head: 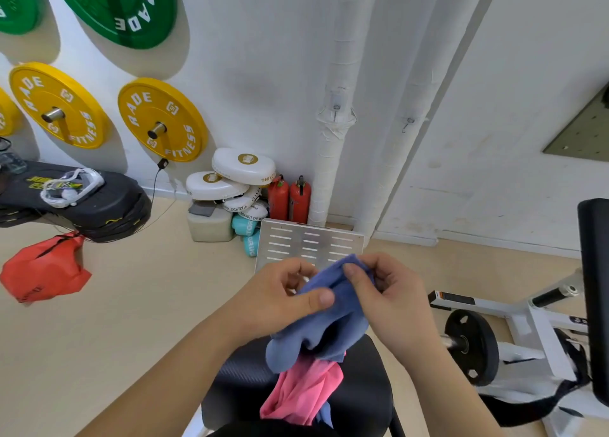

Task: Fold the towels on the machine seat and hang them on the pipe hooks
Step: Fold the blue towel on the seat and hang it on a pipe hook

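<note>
While both hands, left hand [280, 291] and right hand [389, 291], are pinching its top edge, the blue towel [326, 324] is hanging lengthwise down between them.

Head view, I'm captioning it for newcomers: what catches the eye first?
At centre, the left hand and right hand grip a blue towel above a pink towel on the black seat. Yellow weight plates and a green weight plate hang on the wall at upper left.

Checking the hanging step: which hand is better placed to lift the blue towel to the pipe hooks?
Right, probably. The right hand pinches the blue towel at its top edge and sits below the pipe hooks; the left hand grips farther left.
</note>
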Tool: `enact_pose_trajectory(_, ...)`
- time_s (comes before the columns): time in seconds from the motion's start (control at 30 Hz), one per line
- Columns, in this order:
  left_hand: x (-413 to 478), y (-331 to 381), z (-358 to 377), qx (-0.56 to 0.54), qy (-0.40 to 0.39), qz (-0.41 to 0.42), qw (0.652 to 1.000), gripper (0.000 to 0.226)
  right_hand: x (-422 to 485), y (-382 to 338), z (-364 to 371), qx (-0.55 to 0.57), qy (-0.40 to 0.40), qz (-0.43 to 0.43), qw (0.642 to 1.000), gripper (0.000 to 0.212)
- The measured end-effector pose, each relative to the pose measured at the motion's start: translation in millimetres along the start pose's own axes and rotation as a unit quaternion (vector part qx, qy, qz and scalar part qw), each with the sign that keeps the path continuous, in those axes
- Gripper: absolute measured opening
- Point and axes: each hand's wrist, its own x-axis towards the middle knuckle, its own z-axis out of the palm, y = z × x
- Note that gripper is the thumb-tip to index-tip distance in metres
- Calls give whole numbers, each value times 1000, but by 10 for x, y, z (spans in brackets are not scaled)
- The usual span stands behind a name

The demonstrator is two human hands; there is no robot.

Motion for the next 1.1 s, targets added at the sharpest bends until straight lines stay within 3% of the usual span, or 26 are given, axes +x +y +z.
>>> enact_pose_trajectory(0.07,-60,-197,-76,118,-42,-9,992,29,24,53,-12,28,38,7,999,12)
enact_pose_trajectory(0.13,-79,-353,-163,206,-32,-8,978,27,73,77,-50,53,83,18,995,9)
enact_pose_trajectory(0.27,-50,-500,-384,260,24,-43,964,31,170,80,-216,95,166,27,981,15)
enact_pose_trajectory(0.4,40,-478,-648,289,64,-69,953,29,303,119,-331,71,173,51,981,15)
enact_pose_trajectory(0.6,508,-111,-1036,383,147,-5,912,49,748,-76,-451,45,156,53,985,14)
enact_pose_trajectory(0.9,611,861,-1540,351,269,129,888,43,963,-926,-721,113,207,-100,967,18)
enact_pose_trajectory(1.0,474,809,-1550,304,257,131,908,40,802,-871,-685,124,202,-80,968,17)
enact_pose_trajectory(1.1,389,597,-1530,200,225,82,950,28,653,-638,-593,117,183,-21,976,12)
